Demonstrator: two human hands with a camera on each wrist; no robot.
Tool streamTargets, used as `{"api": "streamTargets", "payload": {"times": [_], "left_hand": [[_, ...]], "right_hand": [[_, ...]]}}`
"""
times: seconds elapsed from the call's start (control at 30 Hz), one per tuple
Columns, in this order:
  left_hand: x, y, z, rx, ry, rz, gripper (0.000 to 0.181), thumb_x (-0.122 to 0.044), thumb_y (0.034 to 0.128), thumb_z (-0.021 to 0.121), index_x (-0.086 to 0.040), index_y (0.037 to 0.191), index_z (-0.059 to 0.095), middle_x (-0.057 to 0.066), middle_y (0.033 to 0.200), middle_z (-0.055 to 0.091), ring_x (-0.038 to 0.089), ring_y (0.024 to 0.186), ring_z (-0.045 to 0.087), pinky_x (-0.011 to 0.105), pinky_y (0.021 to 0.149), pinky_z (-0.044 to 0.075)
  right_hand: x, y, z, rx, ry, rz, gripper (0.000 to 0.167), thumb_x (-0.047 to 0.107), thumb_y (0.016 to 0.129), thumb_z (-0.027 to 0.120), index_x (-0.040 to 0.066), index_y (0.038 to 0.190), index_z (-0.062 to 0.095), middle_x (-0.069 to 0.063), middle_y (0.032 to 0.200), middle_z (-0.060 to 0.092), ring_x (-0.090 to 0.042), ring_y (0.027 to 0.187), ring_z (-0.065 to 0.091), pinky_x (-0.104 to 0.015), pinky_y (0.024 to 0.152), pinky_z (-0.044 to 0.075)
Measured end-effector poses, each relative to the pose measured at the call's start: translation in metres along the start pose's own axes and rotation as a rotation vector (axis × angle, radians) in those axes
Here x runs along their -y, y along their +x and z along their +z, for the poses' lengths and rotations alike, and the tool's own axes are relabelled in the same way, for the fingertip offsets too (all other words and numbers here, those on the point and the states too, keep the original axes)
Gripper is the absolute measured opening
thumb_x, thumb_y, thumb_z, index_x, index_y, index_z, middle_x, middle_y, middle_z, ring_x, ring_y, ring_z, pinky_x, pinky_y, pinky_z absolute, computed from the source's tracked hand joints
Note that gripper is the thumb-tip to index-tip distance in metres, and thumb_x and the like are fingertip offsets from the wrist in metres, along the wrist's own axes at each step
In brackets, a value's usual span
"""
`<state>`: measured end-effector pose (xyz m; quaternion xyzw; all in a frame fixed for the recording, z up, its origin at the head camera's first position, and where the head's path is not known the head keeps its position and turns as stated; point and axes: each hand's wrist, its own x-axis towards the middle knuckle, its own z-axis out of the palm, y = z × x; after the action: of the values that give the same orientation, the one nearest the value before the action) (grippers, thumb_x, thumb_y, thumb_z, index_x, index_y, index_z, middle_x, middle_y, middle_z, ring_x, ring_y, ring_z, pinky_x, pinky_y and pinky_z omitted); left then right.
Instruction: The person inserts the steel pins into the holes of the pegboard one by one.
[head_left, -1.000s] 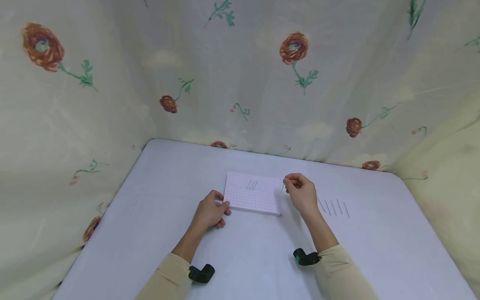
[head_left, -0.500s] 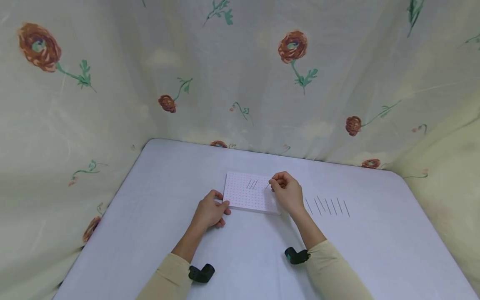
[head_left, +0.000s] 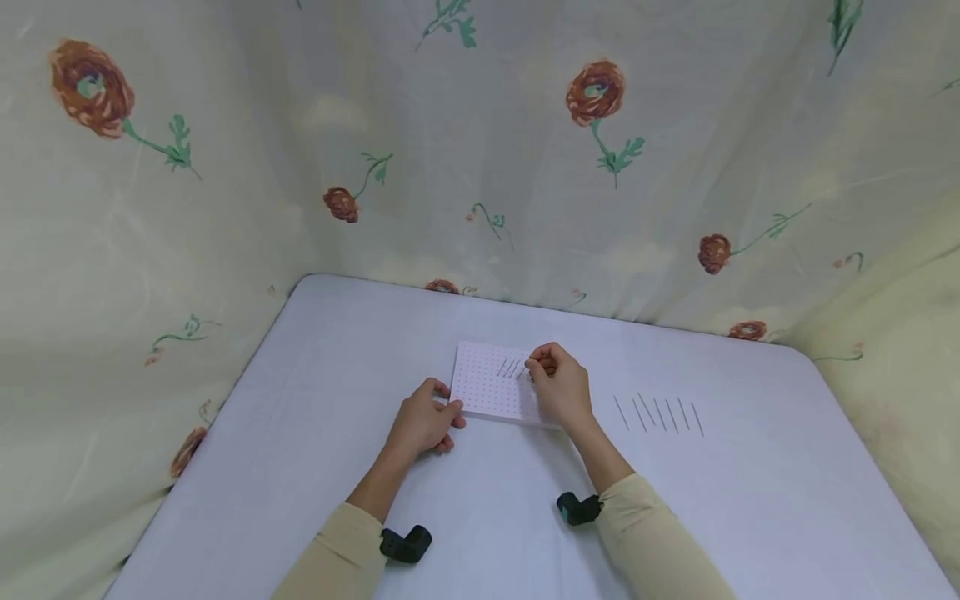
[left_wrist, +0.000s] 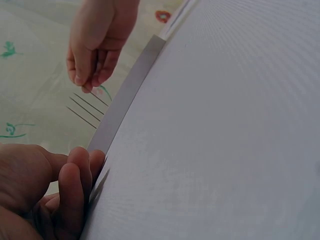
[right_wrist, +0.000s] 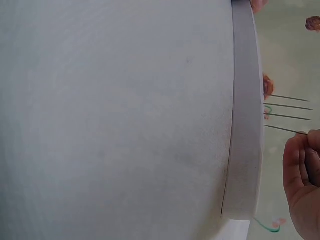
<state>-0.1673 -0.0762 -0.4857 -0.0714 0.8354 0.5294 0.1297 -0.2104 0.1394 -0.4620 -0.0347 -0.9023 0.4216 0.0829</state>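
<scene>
Head view: just right of centre in the frame lies the flat white rectangular board dotted with rows of small holes point(head_left: 480, 393), on a table covered in smooth pale cloth point(head_left: 487, 500). At the board's lower-left corner the left hand point(head_left: 422, 423) grips the edge, thumb at the near side and index finger along the left. Over its right part the right hand point(head_left: 564, 390) pinches one thin dark straight stick point(right_wrist: 285, 130) between thumb and fingertips. In the right wrist view, right of the middle, three similar thin dark sticks point(right_wrist: 288, 106) stand up from the board in a row beside the pinched one. More loose dark sticks point(head_left: 660, 414) lie side by side, slanting, right of the right forearm in the head view. A cream curtain printed with rust-red flowers point(head_left: 262, 108) fills the upper frame.
</scene>
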Motion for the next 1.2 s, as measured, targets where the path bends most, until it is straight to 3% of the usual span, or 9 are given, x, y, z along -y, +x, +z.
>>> {"api": "streamTargets", "payload": {"times": [0.33,0.77,1.07,1.2], "left_hand": [[-0.001,0.0,0.0,0.0,-0.011,-0.004,0.029,-0.022,0.1029,0.061,-0.007,0.125,0.051,0.001,0.076,0.073,0.015,0.044,0.061,0.022,0.043,0.048],[-0.001,0.001,0.0,0.0,-0.004,-0.011,0.028,-0.022,0.103,0.061,-0.007,0.125,0.05,0.001,0.076,0.073,0.016,0.045,0.061,0.022,0.043,0.048],[-0.001,0.001,0.001,0.006,-0.012,-0.025,0.029,-0.022,0.1028,0.061,-0.007,0.125,0.05,0.002,0.077,0.073,0.016,0.045,0.061,0.022,0.043,0.048],[-0.001,0.0,0.0,0.0,0.004,-0.017,0.029,-0.021,0.1028,0.061,-0.007,0.126,0.05,0.002,0.077,0.073,0.016,0.046,0.061,0.022,0.043,0.048]], "right_hand": [[-0.002,0.0,0.005,0.019,-0.002,0.037,0.006,0.017,0.098,0.066,0.011,0.102,0.066,-0.007,0.097,0.07,-0.021,0.091,0.066,-0.03,0.082,0.051],[-0.002,-0.001,0.003,0.103,-0.026,0.043,0.016,0.017,0.098,0.066,0.008,0.11,0.068,-0.011,0.107,0.073,-0.025,0.102,0.07,-0.04,0.095,0.055],[-0.016,-0.002,-0.022,0.105,-0.037,0.076,0.024,0.024,0.1,0.064,0.007,0.117,0.066,-0.012,0.113,0.071,-0.027,0.107,0.068,-0.04,0.095,0.053],[-0.031,-0.001,-0.044,0.07,-0.052,0.147,0.031,0.03,0.102,0.058,0.007,0.122,0.066,-0.014,0.115,0.069,-0.027,0.107,0.064,-0.033,0.088,0.049]]}}
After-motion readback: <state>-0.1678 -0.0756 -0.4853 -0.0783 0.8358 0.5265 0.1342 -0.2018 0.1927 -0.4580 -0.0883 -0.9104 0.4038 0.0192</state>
